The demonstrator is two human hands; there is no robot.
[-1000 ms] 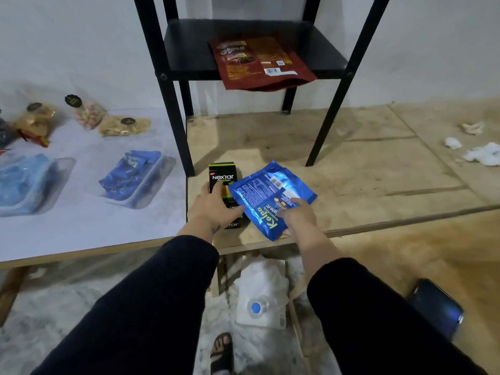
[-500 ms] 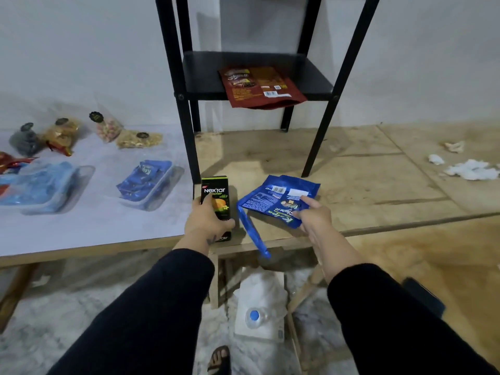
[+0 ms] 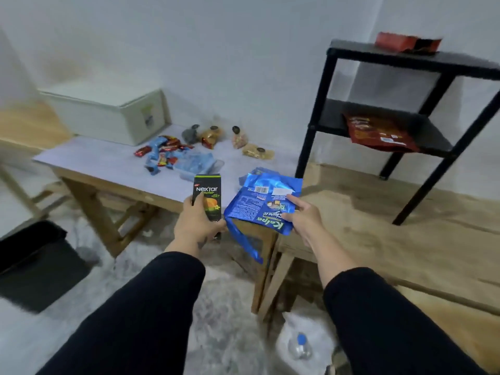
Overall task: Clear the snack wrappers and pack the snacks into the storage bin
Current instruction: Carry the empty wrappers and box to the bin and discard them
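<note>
Both grips are full — our left hand (image 3: 198, 226) wraps the Nextar box (image 3: 207, 197), our right hand (image 3: 301, 216) pinches the torn blue wrapper (image 3: 261, 205) — held clear of the bench (image 3: 113, 165), probably for the black bin (image 3: 35, 263).

Both dark-sleeved arms extend forward. Left hand (image 3: 195, 226) grips an upright black cardboard snack box (image 3: 207, 197). Right hand (image 3: 304, 220) pinches an opened blue foil wrapper (image 3: 259, 205), index finger extended along it.

Both hands hold snack packaging.
Left hand (image 3: 196, 226) grips the black Nextar box (image 3: 207, 197); right hand (image 3: 303, 219) pinches the torn blue wrapper (image 3: 259, 204).
</note>
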